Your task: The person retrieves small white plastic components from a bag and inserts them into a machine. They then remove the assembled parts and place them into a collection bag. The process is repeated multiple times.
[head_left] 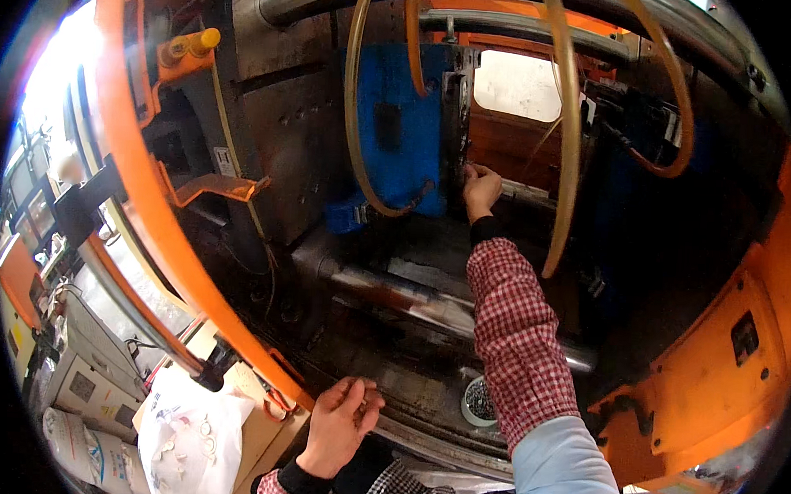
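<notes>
My right hand [483,192] reaches deep into the machine, its fingertips pinched together against the dark metal face of a blue mold block [399,132]. Whatever lies between those fingers is too small to make out. Below my right forearm stands a small pale bowl [468,415] full of little metal pieces. My left hand [342,424] hovers low by the orange door frame [202,278], thumb and fingers curled together; anything inside them is hidden.
Yellowish hoses [562,157] hang in loops around my right arm. A steel bar [402,298] crosses beneath it. An orange panel [717,367] bounds the right side. At lower left, a white plastic bag [221,407] with small pale rings lies on a cardboard box [268,436].
</notes>
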{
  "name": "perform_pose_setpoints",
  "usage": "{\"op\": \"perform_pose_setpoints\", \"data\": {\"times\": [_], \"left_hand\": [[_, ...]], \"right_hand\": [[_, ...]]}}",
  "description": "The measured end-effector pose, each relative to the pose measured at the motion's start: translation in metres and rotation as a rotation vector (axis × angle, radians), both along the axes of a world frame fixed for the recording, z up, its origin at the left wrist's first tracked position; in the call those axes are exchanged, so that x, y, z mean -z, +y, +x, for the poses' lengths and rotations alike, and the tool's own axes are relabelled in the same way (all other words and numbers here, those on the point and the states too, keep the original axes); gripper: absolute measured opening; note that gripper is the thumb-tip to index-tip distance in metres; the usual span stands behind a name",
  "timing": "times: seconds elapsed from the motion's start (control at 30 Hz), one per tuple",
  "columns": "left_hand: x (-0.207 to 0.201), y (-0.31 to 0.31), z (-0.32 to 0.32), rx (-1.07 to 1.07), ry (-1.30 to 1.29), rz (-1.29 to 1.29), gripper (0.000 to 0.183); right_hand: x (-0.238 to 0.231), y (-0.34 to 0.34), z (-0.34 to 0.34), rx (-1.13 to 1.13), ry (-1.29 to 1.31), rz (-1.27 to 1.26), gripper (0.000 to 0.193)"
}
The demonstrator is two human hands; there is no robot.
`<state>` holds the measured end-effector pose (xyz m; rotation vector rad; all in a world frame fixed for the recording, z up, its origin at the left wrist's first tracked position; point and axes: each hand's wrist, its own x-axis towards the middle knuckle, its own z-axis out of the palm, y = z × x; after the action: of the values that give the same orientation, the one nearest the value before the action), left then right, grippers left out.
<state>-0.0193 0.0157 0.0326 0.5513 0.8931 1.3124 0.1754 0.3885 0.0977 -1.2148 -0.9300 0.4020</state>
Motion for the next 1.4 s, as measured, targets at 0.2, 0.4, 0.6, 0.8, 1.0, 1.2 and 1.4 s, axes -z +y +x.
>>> {"op": "perform_pose_setpoints", "data": {"times": [0.2,0.4,0.6,0.8,1.0,1.2,1.4], "left_hand": [[-0.002,0.008,0.003,0.085,0.157,-0.019,0.020],[0.004,0.014,0.003,0.065,0.145,-0.029,0.021],[0.006,0.015,0.003,0.074,0.156,-0.009,0.022],[0.009,0.010,0.000,0.057,0.189,-0.009,0.024],[-0.002,0.020,0.012,-0.023,0.047,0.068,0.020],[-0.007,0.054,0.011,0.019,-0.052,0.162,0.018],[-0.020,0.060,0.017,0.004,-0.145,0.201,0.027]], "right_hand": [[0.016,0.064,0.002,0.117,-0.159,0.057,0.015],[0.013,0.071,0.003,0.152,-0.167,0.020,0.020],[0.019,0.077,-0.001,0.148,-0.185,-0.007,0.020],[0.023,0.081,-0.004,0.105,-0.290,-0.010,0.019],[0.022,0.086,0.022,0.048,-0.670,-0.055,0.025],[-0.016,-0.046,0.002,-0.106,-0.641,0.249,0.014],[-0.009,-0.234,-0.043,-1.080,-0.859,0.013,0.015]]}}
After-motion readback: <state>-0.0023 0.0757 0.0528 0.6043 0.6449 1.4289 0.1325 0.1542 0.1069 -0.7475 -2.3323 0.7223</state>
